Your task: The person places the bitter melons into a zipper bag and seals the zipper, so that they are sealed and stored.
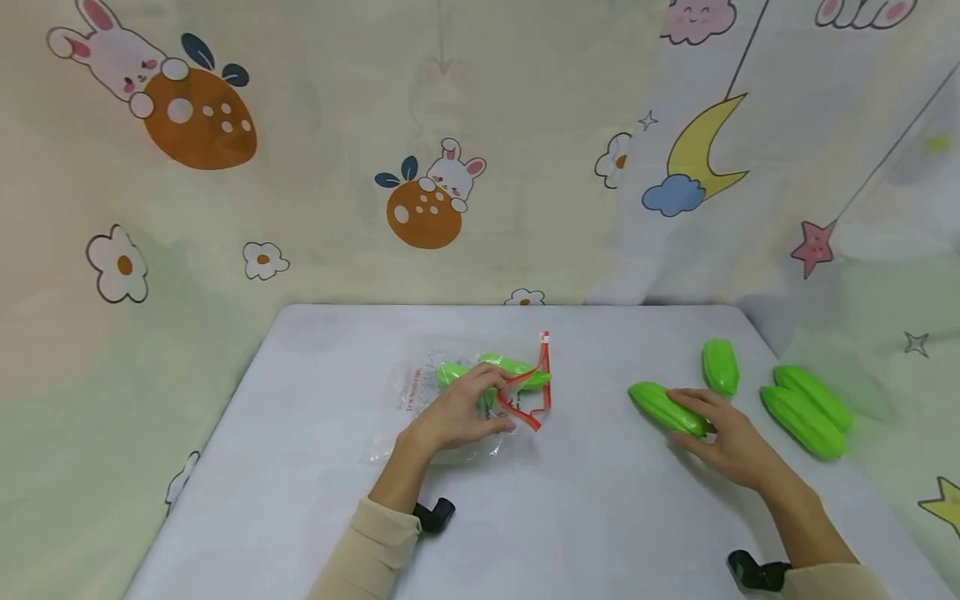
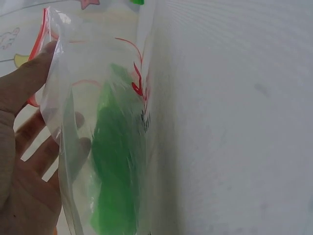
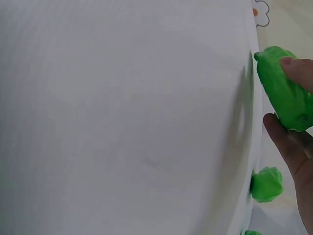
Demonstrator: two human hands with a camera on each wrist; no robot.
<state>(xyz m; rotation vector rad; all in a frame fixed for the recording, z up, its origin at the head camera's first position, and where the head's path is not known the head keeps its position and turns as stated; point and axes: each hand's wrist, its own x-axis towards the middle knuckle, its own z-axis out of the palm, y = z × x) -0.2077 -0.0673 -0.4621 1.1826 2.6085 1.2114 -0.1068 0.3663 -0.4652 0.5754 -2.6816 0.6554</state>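
A clear zip bag (image 1: 412,400) with a red zip edge lies left of the table's middle, with bright green, ridged vegetables (image 1: 517,367) inside. My left hand (image 1: 461,412) holds the bag beside its open mouth, thumb and fingers spread apart at the red edge. In the left wrist view the plastic stands up around a green vegetable (image 2: 115,161), and some fingertips show through it. On the right, my right hand (image 1: 723,433) grips another green ridged vegetable (image 1: 663,407) between thumb and fingers. The right wrist view shows this vegetable (image 3: 283,88) tilted, its pointed tip away from the palm.
Close behind my right hand lies one green vegetable (image 1: 720,365). Two more (image 1: 806,417) sit side by side at the right edge of the white table (image 1: 585,517). A cartoon-print cloth (image 1: 322,167) hangs behind the table's back edge.
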